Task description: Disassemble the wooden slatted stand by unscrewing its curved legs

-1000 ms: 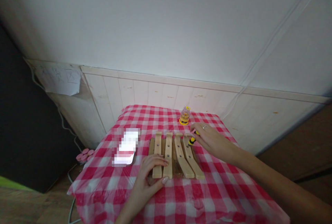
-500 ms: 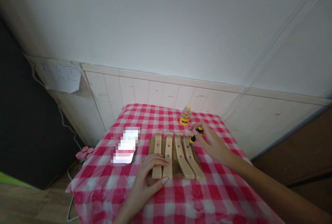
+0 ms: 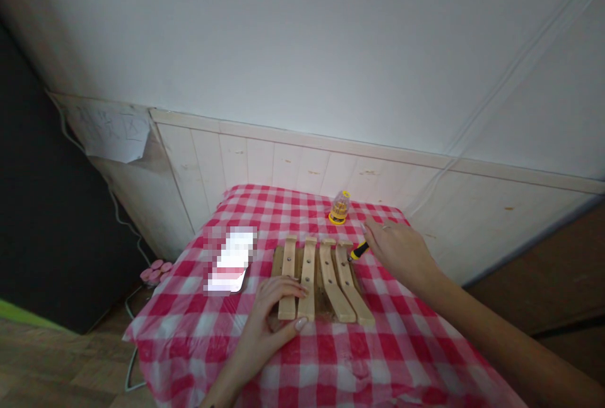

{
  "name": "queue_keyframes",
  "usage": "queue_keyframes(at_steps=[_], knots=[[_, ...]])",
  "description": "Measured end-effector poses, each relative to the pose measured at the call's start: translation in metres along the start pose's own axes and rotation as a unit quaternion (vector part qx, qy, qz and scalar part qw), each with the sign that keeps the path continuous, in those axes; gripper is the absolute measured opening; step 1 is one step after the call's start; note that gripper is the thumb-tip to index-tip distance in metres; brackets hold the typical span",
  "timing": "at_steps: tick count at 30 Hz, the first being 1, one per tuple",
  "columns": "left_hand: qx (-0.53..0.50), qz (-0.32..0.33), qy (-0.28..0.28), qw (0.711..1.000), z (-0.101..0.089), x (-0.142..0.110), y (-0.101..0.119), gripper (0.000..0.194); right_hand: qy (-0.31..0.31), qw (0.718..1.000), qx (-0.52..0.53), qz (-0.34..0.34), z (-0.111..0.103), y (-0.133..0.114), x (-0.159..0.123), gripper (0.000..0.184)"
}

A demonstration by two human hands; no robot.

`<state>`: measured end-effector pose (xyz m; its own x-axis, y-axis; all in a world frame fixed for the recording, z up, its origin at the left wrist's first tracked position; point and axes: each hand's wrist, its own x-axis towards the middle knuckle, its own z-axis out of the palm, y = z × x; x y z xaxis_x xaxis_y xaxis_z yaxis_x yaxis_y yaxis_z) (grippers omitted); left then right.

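A brown wooden board [image 3: 323, 307] lies on the table with several pale, curved wooden slats [image 3: 326, 269] fixed across it, dark screw heads showing on them. My left hand [image 3: 276, 304] grips the two left slats at their near ends, fingers on top and thumb at the front edge. In my right hand [image 3: 399, 247] is a black and yellow screwdriver [image 3: 360, 250], its handle end hidden by the fingers. The tool leans steeply to the right, its tip beside the upper screw of the rightmost slat; whether it touches the wood I cannot tell.
A clear, yellow-based case of screwdriver bits [image 3: 339, 209] stands behind the slats. On the left lies a phone [image 3: 234, 260] with a blurred screen. A red and white checked cloth [image 3: 189, 338] covers the table, which stands against a white panelled wall [image 3: 265, 162].
My right hand has turned over the screwdriver's handle and shifted right. The screwdriver leans lower, and its tip has moved off the upper screw. My left hand stays in place.
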<state>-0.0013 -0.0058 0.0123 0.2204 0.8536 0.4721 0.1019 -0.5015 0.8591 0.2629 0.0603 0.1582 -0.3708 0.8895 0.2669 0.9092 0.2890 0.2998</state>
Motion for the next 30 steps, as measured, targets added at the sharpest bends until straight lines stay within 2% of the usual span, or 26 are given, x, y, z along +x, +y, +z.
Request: queue_keyframes(at_steps=[4, 8, 14, 19, 21, 26, 30], knots=[[-0.002, 0.000, -0.001, 1.000, 0.000, 0.000, -0.001, 0.018, 0.000, 0.988, 0.113, -0.101, -0.003, 0.002, -0.005, 0.022], [-0.001, 0.000, -0.002, 1.000, 0.000, -0.001, -0.002, 0.019, 0.002, 0.968, 0.232, -0.101, -0.001, 0.011, -0.005, 0.015], [-0.011, -0.001, -0.002, 1.000, 0.000, -0.001, -0.002, 0.018, -0.019, 0.936, 0.331, -0.121, -0.004, 0.031, -0.001, 0.018], [-0.009, 0.001, 0.000, 1.000, 0.000, 0.000, 0.000, 0.018, 0.010, 0.920, 0.373, -0.116, 0.003, 0.025, -0.003, 0.024], [-0.008, 0.001, -0.001, 1.000, 0.000, -0.001, 0.000, 0.018, 0.018, 0.930, 0.358, -0.083, 0.006, 0.015, -0.006, 0.023], [-0.004, -0.003, -0.003, 1.000, 0.000, -0.001, 0.000, 0.020, 0.046, 0.975, 0.216, -0.001, 0.012, -0.007, -0.007, 0.025], [-0.001, -0.001, -0.002, 1.000, 0.000, -0.001, 0.002, 0.020, 0.034, 0.991, 0.128, 0.008, 0.007, -0.006, 0.001, 0.031]])
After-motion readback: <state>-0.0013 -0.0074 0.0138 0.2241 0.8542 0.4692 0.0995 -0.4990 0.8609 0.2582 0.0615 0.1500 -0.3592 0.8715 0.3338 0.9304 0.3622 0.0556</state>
